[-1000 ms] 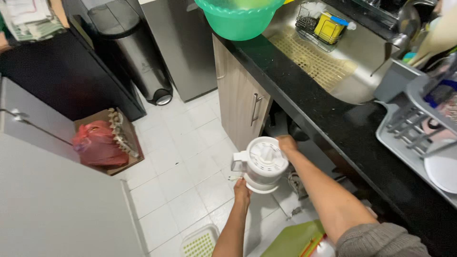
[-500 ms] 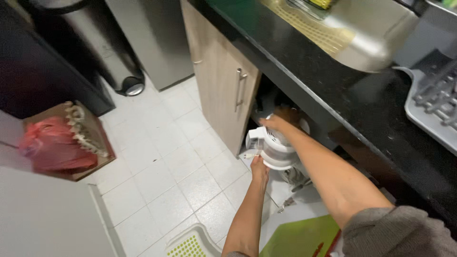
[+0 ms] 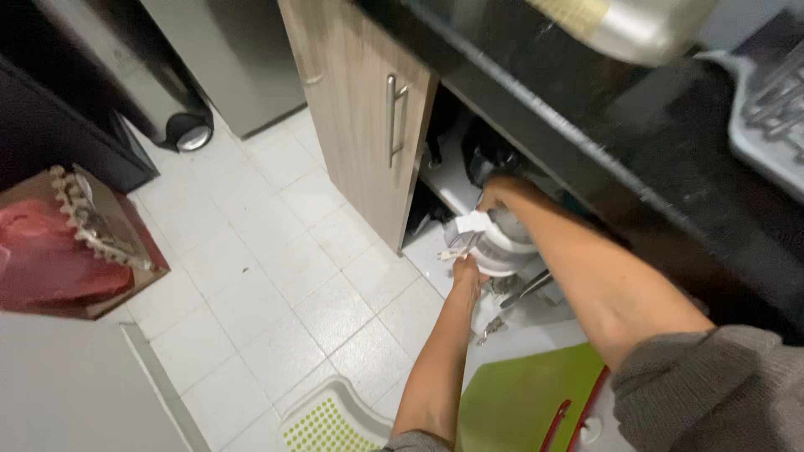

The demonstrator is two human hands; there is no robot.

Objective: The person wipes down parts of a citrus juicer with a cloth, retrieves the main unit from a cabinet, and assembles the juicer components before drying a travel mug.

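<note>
the black counter (image 3: 636,142) runs over an open space beside a wooden cabinet (image 3: 368,109), white floor tiles (image 3: 276,276) below. a green board (image 3: 519,402) leans at the bottom. both arms reach under the counter with a white jug (image 3: 502,243): the right hand (image 3: 501,191) curls over its top, fingers closed on it, while the left hand (image 3: 466,272) cups its underside. the step, as i judge it, is stowing the jug low on the shelf. next it needs easing inward, level, clear of the dark items behind.
</note>
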